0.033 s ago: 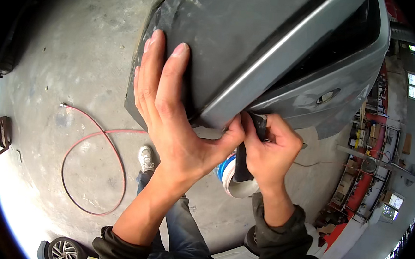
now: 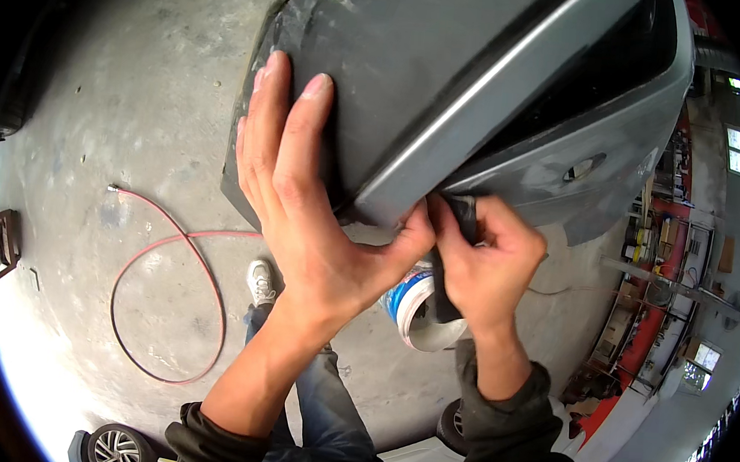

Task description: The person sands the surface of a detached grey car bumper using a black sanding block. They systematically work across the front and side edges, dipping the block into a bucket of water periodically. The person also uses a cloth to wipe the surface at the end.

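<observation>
A grey car door (image 2: pixel 417 54) with a bright metallic frame strip fills the upper middle. My left hand (image 2: pixel 301 235) lies on its dark inner face, fingers outstretched, thumb reaching toward the end of the strip. Close beside that thumb, my right hand (image 2: pixel 496 266) pinches a dark folded sheet of sandpaper (image 2: pixel 447 292) against the strip's end. Part of the sheet hangs below the fingers. The exact contact between paper and metal is hidden behind my fingertips.
Below the hands stands a blue and white bucket (image 2: pixel 423 327). A reddish hose (image 2: pixel 188 236) loops on the concrete floor at left. A wheel (image 2: pixel 120 451) shows at the lower left. Cluttered shelves (image 2: pixel 616 330) line the right side.
My right hand and the sandpaper have shifted slightly to the right. My left hand has barely moved, a touch to the left.
</observation>
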### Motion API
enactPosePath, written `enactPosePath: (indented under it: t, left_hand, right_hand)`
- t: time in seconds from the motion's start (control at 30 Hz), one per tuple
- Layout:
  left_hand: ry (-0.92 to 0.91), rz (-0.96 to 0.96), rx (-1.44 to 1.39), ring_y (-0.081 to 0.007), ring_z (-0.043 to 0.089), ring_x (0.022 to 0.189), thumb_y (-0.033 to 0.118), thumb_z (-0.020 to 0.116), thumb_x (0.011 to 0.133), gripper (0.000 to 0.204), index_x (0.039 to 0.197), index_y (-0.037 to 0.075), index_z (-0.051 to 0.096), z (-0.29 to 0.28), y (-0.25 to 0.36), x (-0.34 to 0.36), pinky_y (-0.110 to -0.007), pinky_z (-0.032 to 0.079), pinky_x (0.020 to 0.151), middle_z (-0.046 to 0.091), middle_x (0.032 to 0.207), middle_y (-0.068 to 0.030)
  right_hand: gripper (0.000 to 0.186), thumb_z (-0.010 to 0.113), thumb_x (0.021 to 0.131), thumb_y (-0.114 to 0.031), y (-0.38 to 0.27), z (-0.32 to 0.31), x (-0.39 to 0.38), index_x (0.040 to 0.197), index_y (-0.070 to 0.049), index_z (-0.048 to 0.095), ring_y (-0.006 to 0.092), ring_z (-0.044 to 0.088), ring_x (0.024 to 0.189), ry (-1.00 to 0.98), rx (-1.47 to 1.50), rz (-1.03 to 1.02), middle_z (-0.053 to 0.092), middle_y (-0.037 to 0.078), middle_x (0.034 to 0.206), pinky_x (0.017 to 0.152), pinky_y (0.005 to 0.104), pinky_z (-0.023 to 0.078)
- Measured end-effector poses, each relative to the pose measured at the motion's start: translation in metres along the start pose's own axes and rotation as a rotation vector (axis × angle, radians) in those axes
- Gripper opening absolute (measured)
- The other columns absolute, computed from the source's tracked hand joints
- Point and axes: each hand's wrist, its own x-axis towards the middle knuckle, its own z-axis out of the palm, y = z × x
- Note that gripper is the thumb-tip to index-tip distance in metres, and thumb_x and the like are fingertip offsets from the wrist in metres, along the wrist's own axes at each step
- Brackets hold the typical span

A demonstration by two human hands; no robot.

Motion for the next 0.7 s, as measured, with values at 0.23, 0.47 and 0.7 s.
enactPosePath:
  t: [0.23,0.47,0.7]
  left_hand:
    - [-0.005,-0.004,0.001,-0.0407,0.034,0.145,0.015,0.082,0.065,0.106,0.152,-0.003,0.025,-0.001,-0.002,0.0,-0.047,0.029,0.119,0.029,0.158,-0.027]
    - [0.006,0.008,0.034,-0.0404,0.034,0.145,0.016,0.081,0.065,0.106,0.153,-0.004,0.025,0.001,-0.001,0.0,-0.047,0.028,0.12,0.029,0.158,-0.0265]
    - [-0.006,0.018,0.032,-0.0397,0.033,0.146,0.015,0.08,0.065,0.106,0.153,-0.004,0.024,-0.001,-0.001,0.001,-0.047,0.028,0.12,0.03,0.158,-0.026]
  right_hand:
    - [0.023,0.084,0.075,-0.004,-0.009,0.001,0.003,0.071,0.0,0.062,0.0094,0.049,0.051,-0.049,-0.104,-0.054,0.058,0.007,0.062,0.048,0.0271,0.039]
    - [0.02,0.082,0.078,-0.002,-0.009,0.001,0.005,0.073,0.0,0.063,0.0099,0.053,0.053,-0.068,-0.033,-0.062,0.057,0.009,0.061,0.05,0.0283,0.041]
    - [0.021,0.084,0.074,-0.002,-0.007,0.002,0.003,0.072,-0.001,0.063,0.0165,0.054,0.051,-0.034,-0.061,-0.12,0.061,0.009,0.064,0.049,0.0302,0.042]
